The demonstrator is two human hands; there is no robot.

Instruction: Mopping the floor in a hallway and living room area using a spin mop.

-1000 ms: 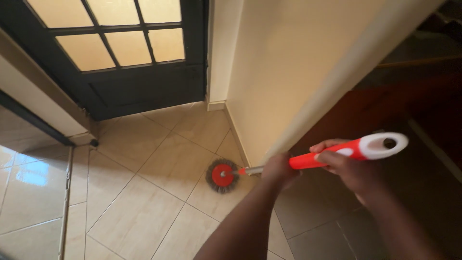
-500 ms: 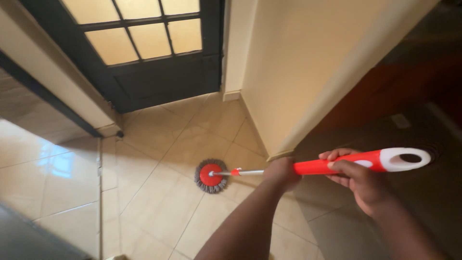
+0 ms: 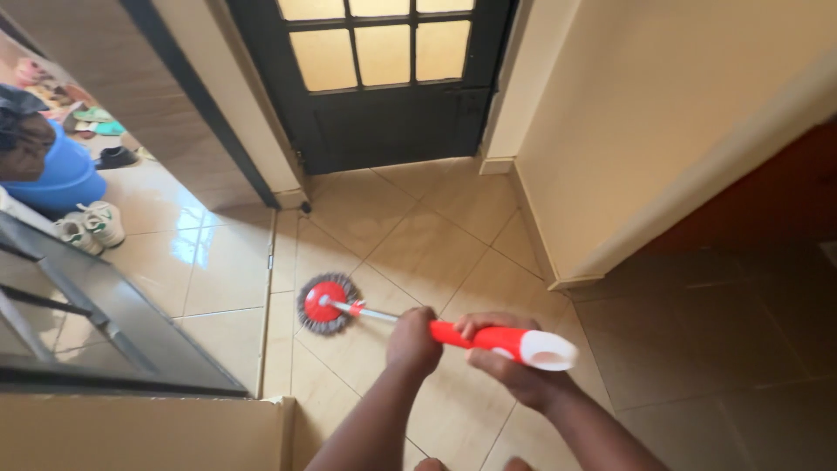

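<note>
Both hands clamped on red mop handle (image 3: pixel 488 338): left hand (image 3: pixel 413 340) lower on shaft, right hand (image 3: pixel 514 366) near white end. Round mop head (image 3: pixel 327 303) flat on beige tiled floor (image 3: pixel 418 244), near dark glazed door (image 3: pixel 392 78). Sneakers (image 3: pixel 91 225), blue tub (image 3: pixel 52 179) far left.

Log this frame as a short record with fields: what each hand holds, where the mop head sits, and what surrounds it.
left hand: left hand wrapped around the mop handle where the metal shaft meets the red grip
right hand: right hand gripping the red handle near its white end
mop head: round grey-fringed mop head with red centre, flat on the beige tiled floor
ahead: dark door with amber glass panes, shut
right: cream wall
left: blue tub and white sneakers beyond an open doorway
</note>
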